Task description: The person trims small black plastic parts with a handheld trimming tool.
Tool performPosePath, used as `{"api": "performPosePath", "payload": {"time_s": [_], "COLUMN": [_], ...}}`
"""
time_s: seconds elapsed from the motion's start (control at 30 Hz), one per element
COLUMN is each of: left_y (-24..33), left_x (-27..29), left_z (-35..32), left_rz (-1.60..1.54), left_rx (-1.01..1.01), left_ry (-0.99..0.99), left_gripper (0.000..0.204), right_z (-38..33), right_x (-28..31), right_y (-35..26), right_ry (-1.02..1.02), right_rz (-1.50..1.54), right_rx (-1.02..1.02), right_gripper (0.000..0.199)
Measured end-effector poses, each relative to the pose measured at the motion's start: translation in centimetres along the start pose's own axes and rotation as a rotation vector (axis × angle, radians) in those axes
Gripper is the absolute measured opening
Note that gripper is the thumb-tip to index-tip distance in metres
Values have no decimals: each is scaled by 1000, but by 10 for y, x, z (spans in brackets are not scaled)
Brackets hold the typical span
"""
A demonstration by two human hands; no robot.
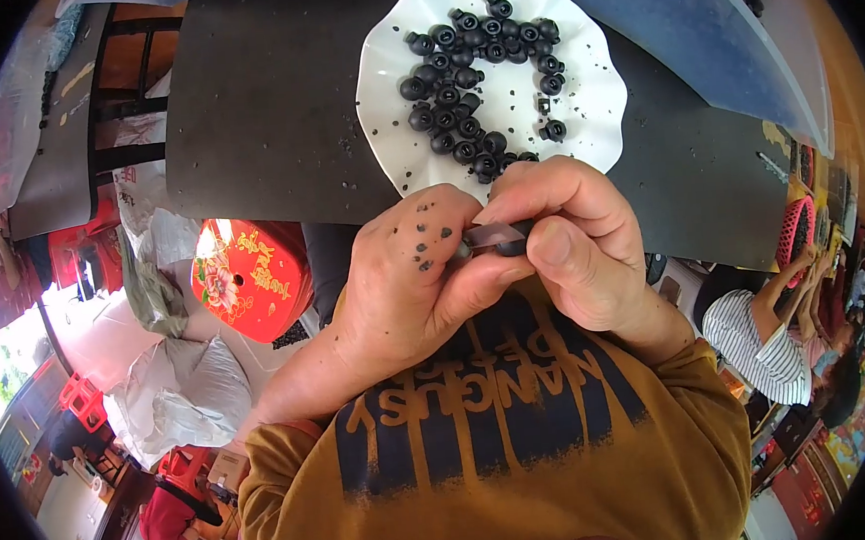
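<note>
We see the left hand [403,272] and right hand [571,235] meet just below the white scalloped plate [389,72] of small black parts [474,76], which rests on the dark bench [260,101]. Each grip is clenched on one small dark piece [498,236], pinched between the fingertips of both hands.

Mustard-brown top w/ dark navy print block across chest, lettering in it. Sleeves pushed up, forearms bare. Left hand [403,272] has small black specks on its back; right hand [576,245] has none.
</note>
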State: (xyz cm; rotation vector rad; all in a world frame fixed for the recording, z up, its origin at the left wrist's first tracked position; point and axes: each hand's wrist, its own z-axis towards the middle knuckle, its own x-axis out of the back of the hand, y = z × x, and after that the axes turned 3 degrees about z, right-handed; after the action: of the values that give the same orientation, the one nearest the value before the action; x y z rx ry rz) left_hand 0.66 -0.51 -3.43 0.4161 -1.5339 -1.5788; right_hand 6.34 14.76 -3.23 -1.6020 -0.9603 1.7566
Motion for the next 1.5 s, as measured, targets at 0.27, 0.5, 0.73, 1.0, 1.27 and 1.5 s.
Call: {"api": "performPosePath", "payload": {"time_s": [0.27, 0.5, 0.73, 1.0, 1.27, 1.5], "left_y": [-6, -9, -8, -10, -16, -20], "left_x": [1, -3, -3, -3, -10, -14], "left_z": [1, 1, -3, -3, -8, -9], "left_rz": [110, 275, 403, 360, 346, 335], "left_rx": [-73, -174, -200, -237, -217, -205], "left_ry": [-6, 54, 101, 114, 170, 169], "left_gripper": [38, 38, 40, 45, 43, 42], "right_z": [2, -1, -3, -2, -5, -5], "right_x": [-4, -6, -14, -13, -22, -21], "right_y": [4, 8, 9, 17, 23, 24], "right_ry": [71, 105, 123, 154, 171, 186], "right_rz": [147, 185, 192, 96, 201, 188], "right_rx": [-27, -29, 26, 77, 138, 142], "right_gripper": [21, 19, 17, 16, 16, 17]}}
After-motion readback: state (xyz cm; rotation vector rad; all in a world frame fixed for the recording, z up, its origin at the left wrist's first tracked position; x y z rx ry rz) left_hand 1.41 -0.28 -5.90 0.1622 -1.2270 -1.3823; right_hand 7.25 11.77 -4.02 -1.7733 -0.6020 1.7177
